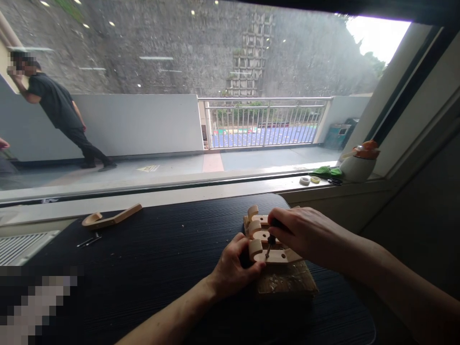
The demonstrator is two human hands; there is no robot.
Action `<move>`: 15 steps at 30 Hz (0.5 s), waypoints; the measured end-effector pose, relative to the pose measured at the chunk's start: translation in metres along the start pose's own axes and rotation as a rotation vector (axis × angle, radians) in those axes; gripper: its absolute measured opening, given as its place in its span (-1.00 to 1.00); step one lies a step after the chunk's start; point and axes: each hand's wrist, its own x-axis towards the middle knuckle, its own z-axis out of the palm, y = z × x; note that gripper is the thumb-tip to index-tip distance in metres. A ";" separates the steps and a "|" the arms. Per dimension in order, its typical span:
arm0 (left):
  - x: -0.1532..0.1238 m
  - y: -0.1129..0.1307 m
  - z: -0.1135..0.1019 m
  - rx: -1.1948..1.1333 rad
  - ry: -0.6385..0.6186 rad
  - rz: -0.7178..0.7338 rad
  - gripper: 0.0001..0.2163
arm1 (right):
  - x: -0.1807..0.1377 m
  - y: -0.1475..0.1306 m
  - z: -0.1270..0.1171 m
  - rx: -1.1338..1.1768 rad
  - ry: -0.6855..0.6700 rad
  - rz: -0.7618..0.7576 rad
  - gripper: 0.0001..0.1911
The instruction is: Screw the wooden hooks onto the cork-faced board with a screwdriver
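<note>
My right hand is closed around the dark handle of a screwdriver. Its tip meets a hole in the nearest pale wooden hook. The thumb and fingers of my left hand grip that same hook at its curled end. Two more wooden hooks, a middle one and a far one, lie in a row behind it, partly covered by my right hand. All three rest on a wooden block with shiny, clear tape-like film on its near side.
On the black table, a loose wooden hook lies at the left beside small metal pieces. Tape rolls, a green cloth and a white container stand on the sill. Beyond the window, a person walks.
</note>
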 end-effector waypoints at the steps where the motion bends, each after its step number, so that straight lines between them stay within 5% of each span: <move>1: 0.000 0.001 0.000 -0.003 -0.002 -0.002 -0.87 | 0.000 0.000 0.002 -0.012 0.008 0.019 -0.77; 7: 0.000 0.003 0.000 -0.007 -0.002 -0.001 -0.86 | -0.002 -0.004 -0.003 -0.102 0.002 0.076 -0.74; 15: 0.000 0.000 0.000 0.004 0.006 0.002 -0.86 | -0.001 -0.006 -0.011 0.012 -0.009 -0.097 -0.78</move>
